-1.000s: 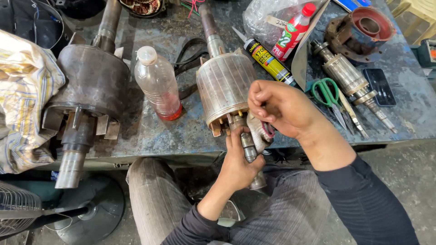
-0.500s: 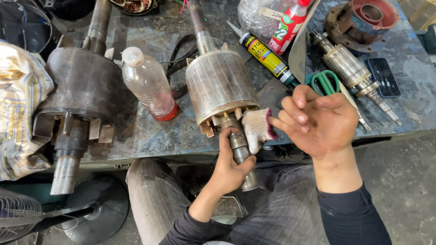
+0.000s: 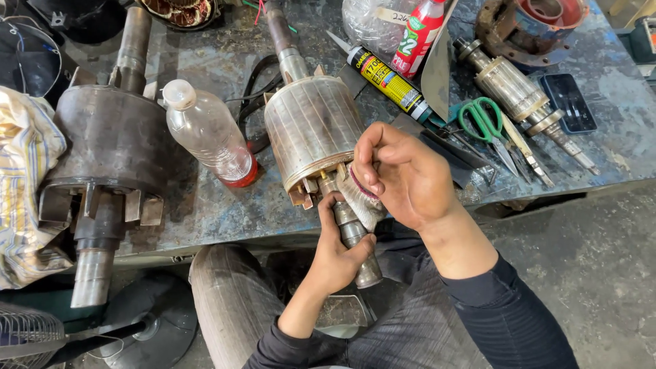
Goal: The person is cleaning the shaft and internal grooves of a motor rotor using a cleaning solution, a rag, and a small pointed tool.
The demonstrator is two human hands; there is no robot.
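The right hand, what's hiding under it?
Under the right hand a pale cloth peeks out, pressed against the rotor. The cloth's middle and the shaft top are covered.

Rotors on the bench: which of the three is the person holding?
The middle rotor, silvery and ribbed. The left hand grips its shaft and the right hand presses a cloth against it. The dark rotor and small rotor lie untouched.

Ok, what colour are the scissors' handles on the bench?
Green; the scissors show best in the head view, right of the sealant tube.
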